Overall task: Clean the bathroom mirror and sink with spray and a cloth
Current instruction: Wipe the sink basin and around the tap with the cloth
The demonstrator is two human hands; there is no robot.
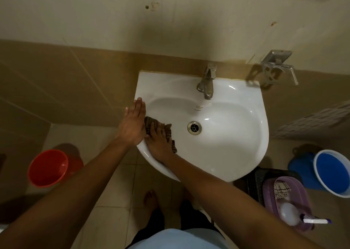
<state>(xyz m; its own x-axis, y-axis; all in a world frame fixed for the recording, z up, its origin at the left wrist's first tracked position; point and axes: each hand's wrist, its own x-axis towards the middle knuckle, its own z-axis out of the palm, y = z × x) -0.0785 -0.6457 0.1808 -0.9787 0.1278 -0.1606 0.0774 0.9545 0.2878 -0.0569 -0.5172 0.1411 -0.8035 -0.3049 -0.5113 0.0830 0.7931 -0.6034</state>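
Note:
A white wall-mounted sink (236, 135) fills the middle of the view, with a metal tap (206, 82) at its back and a drain (194, 128) in the bowl. A dark striped cloth (167, 130) lies on the sink's left rim and inner slope. My right hand (159, 144) presses flat on the cloth, fingers straight. My left hand (133, 122) rests flat on the sink's left edge, fingers straight and pointing toward the wall. A spray bottle (291, 215) stands in a purple basin at the lower right. The mirror is out of view.
A red bucket (48, 168) stands on the floor at the left. A blue bucket (333, 173) stands at the right. A purple basin (287, 197) sits on a dark stool beside the sink. A metal bracket (276, 67) juts from the wall. My bare foot (150, 198) is below the sink.

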